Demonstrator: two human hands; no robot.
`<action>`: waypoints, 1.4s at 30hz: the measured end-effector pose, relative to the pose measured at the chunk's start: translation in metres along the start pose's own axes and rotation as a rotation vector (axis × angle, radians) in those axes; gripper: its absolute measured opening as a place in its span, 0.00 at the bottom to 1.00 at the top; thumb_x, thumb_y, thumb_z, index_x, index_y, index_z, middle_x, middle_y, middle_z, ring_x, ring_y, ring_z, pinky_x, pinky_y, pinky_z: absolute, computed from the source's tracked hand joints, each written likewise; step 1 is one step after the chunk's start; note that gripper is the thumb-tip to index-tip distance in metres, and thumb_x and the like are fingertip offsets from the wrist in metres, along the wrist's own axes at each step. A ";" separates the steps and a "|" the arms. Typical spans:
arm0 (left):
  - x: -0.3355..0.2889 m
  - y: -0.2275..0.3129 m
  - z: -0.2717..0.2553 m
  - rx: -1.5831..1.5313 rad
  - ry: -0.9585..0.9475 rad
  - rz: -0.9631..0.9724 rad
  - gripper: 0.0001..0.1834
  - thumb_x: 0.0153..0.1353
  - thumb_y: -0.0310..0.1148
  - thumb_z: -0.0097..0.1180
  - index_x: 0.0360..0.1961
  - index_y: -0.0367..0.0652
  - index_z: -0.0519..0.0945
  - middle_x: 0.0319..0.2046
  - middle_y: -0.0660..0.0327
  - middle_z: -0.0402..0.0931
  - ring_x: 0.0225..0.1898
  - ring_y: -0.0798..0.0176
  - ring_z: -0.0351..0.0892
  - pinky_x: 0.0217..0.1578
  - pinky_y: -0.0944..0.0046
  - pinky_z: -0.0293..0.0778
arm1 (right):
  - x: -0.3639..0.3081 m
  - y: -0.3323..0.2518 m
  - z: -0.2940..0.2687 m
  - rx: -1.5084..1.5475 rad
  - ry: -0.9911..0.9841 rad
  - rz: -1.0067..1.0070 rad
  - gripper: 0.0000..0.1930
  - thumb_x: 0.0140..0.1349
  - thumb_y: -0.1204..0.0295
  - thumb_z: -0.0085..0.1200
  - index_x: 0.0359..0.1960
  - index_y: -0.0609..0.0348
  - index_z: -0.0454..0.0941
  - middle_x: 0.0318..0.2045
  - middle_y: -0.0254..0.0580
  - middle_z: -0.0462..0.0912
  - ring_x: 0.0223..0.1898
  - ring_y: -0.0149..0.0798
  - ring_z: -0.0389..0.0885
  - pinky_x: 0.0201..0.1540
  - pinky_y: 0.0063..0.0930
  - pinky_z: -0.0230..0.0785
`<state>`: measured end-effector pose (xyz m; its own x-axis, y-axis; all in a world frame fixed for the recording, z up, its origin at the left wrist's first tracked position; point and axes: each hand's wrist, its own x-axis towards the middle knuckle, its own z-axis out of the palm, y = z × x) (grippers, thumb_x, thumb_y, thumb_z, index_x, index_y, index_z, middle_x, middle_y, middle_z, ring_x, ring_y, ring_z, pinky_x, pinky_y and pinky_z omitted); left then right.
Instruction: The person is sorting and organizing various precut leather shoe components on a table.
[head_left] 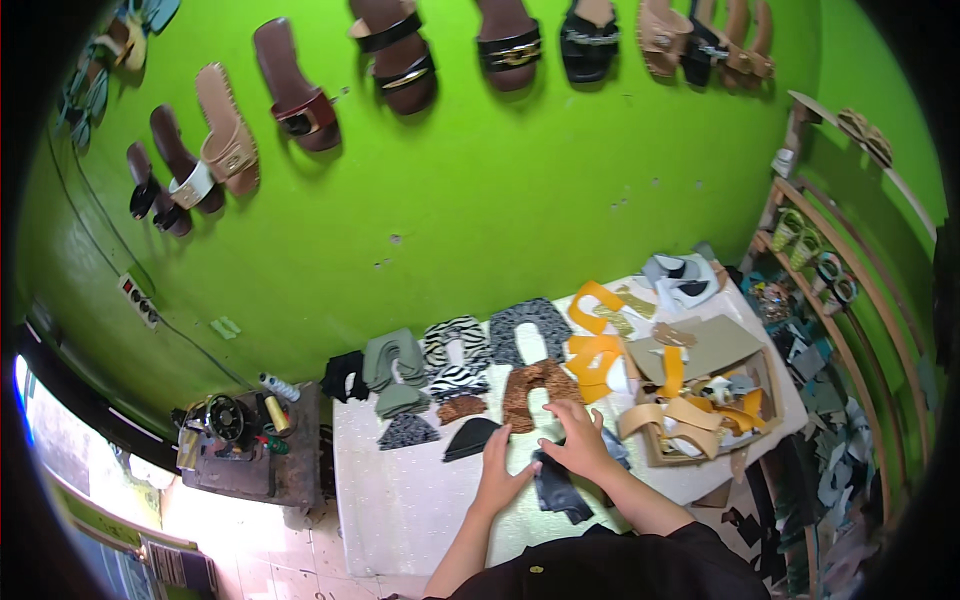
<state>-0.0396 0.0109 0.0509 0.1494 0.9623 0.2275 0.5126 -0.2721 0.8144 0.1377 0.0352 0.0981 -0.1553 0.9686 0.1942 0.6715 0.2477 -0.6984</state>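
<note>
Where the white table (385,510) spreads out, the left hand (498,478) and right hand (583,447) curve wide, though contact is hard to tell; the brown patterned piece (517,395) lies at their twelve o'clock. Arranging seems in hand, calling next for a light touch.

The brown patterned piece (541,371) looks like cloth, the white tabletop (400,510) glossy, the cardboard flap (708,350) matt.
</note>
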 end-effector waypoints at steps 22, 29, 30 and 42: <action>0.038 0.137 0.230 0.419 -0.199 0.074 0.43 0.44 0.46 0.64 0.62 0.47 0.60 0.57 0.44 0.58 0.61 0.43 0.55 0.58 0.40 0.50 | -0.108 0.263 -0.196 -0.303 -0.114 0.377 0.19 0.53 0.74 0.44 0.46 0.43 0.78 0.47 0.48 0.76 0.47 0.48 0.75 0.52 0.49 0.61; 0.048 0.133 0.237 0.571 -0.222 0.011 0.16 0.51 0.39 0.57 0.42 0.50 0.77 0.50 0.61 0.69 0.56 0.56 0.64 0.54 0.25 0.42 | -0.092 0.250 -0.265 -0.241 0.200 0.345 0.17 0.53 0.78 0.45 0.44 0.51 0.78 0.37 0.50 0.80 0.39 0.52 0.77 0.42 0.38 0.69; 0.052 0.135 0.236 0.522 -0.188 -0.011 0.12 0.52 0.37 0.56 0.39 0.50 0.79 0.46 0.62 0.73 0.52 0.58 0.69 0.53 0.23 0.41 | -0.091 0.251 -0.272 -0.170 0.323 0.301 0.17 0.52 0.79 0.46 0.43 0.53 0.78 0.39 0.50 0.79 0.40 0.51 0.77 0.44 0.38 0.68; 0.079 0.178 0.225 0.405 -0.711 0.181 0.36 0.49 0.45 0.55 0.60 0.47 0.62 0.60 0.47 0.57 0.63 0.45 0.54 0.61 0.40 0.42 | -0.117 0.230 -0.312 -0.202 -0.055 0.203 0.25 0.50 0.79 0.54 0.53 0.56 0.69 0.54 0.47 0.69 0.57 0.50 0.65 0.57 0.38 0.58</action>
<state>0.2537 0.0373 0.0930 0.6868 0.7079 -0.1650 0.6732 -0.5338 0.5118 0.5363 -0.0283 0.1297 -0.0385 0.9990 0.0225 0.8227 0.0444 -0.5668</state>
